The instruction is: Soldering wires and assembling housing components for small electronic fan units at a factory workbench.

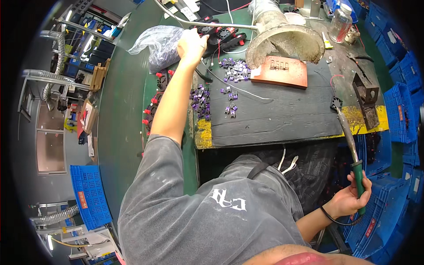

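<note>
My right hand (349,196) is wrapped round the green handle of a soldering iron (347,132), held beside the bench's right front corner. The iron's tip end reaches a small black part (336,103) with a red wire. Far forward, my left hand (192,47) is closed at a cluster of black fan-like housings (225,35); what its fingers hold is hidden. Touching distance from it lies a clear plastic bag (163,44) of dark purple pieces. Small purple-and-black parts (236,70) lie loose nearby, with another heap (201,101) closer to me.
A copper-coloured block (280,73) carries small metal frames, under a dusty extraction hood (287,42). A rusty metal bracket (365,101) stands at the right. Black parts with red ends (152,108) line the left edge. Blue crates (399,110) are stacked to the right. A clear jar (341,24) stands behind.
</note>
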Demonstrator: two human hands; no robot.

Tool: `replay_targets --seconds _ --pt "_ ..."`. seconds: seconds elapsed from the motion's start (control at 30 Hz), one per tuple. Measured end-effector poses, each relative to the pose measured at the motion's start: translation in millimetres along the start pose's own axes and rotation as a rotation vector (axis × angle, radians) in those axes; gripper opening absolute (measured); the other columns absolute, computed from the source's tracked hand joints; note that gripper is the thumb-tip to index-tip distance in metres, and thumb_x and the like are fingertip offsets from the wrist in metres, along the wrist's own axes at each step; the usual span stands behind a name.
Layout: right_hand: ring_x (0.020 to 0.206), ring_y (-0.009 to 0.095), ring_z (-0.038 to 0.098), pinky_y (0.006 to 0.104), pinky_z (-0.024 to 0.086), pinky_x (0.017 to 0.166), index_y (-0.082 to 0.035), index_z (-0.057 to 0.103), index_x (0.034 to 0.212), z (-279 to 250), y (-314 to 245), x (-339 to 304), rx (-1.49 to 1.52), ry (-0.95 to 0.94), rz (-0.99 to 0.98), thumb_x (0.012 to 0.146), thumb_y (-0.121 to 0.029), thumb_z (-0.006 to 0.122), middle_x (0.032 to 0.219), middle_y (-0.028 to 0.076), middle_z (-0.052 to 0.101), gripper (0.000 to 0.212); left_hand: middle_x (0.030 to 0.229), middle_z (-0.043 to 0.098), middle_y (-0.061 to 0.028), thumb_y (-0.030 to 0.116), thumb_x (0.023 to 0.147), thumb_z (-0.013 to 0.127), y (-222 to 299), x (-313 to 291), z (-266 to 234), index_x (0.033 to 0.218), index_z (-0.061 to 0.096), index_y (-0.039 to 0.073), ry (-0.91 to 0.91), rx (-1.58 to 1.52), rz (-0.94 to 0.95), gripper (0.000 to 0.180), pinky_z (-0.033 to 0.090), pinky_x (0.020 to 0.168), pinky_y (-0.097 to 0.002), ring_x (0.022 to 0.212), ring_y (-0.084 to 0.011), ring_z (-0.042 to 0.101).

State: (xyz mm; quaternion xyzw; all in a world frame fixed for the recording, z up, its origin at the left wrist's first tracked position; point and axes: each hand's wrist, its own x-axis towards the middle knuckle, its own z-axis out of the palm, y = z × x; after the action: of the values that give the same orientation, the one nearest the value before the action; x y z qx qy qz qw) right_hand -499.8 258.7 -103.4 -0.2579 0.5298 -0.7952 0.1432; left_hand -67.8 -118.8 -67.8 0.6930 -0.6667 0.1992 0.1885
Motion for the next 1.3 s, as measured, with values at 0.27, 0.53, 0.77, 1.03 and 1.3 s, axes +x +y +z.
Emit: replay_targets --seconds 0.27,0.53,0.77,1.03,1.3 --pt "0.078 0.027 0.068 0.0297 0.058 0.069 0.004 0.062 0.097 -7.9 4.0 -1.3 -0.031 -0.002 -0.001 0.095 -0.028 0.034 0.102 0.019 0.065 0.042 0.106 0.066 -0.0131 0.035 0.081 0.071 11.1 12.6 39.2 0.111 0.065 0.011 0.037 -0.225 -0.146 0.038 0.05 0.087 -0.0399 0.101 -0.0297 0.064" --pt "0.071 0.028 0.067 0.0309 0.057 0.062 0.003 0.06 0.094 1.7 0.8 -1.1 -0.101 0.07 0.0 0.094 -0.029 0.033 0.098 0.019 0.062 0.042 0.114 0.065 -0.0117 0.017 0.083 0.064 8.5 8.6 39.3 0.118 0.062 0.015 -0.133 -0.194 -0.189 0.035 0.049 0.092 -0.0405 0.106 -0.0324 0.062" --pt "0.078 0.03 0.068 0.0304 0.058 0.07 0.006 0.063 0.097 -0.8 4.3 4.3 -0.056 0.101 0.029 0.093 -0.026 0.035 0.101 0.024 0.066 0.043 0.102 0.069 -0.0123 0.014 0.086 0.06 -4.7 -65.3 -46.7 0.109 0.068 0.012 -0.008 -0.37 0.305 0.025 0.052 0.08 -0.0348 0.092 -0.0294 0.067" --pt "0.074 0.033 0.069 0.0322 0.06 0.067 0.006 0.063 0.096 18.7 12.7 11.8 -0.063 0.029 0.068 0.092 -0.023 0.034 0.101 0.023 0.065 0.042 0.089 0.072 -0.0131 0.038 0.082 0.065 -170.5 -95.0 -74.8 0.108 0.068 0.003 -0.171 0.17 -0.164 0.044 0.052 0.08 -0.0355 0.084 -0.0265 0.07" --pt "0.074 0.032 0.069 0.0325 0.06 0.067 0.006 0.063 0.095 15.5 1.1 0.4 -0.002 0.011 0.034 0.092 -0.024 0.035 0.101 0.022 0.066 0.041 0.101 0.068 -0.0211 0.055 0.071 0.072 -197.1 -85.0 -12.7 0.095 0.068 0.0 -0.496 0.048 -0.401 0.06 0.05 0.083 -0.0431 0.097 -0.0366 0.065"
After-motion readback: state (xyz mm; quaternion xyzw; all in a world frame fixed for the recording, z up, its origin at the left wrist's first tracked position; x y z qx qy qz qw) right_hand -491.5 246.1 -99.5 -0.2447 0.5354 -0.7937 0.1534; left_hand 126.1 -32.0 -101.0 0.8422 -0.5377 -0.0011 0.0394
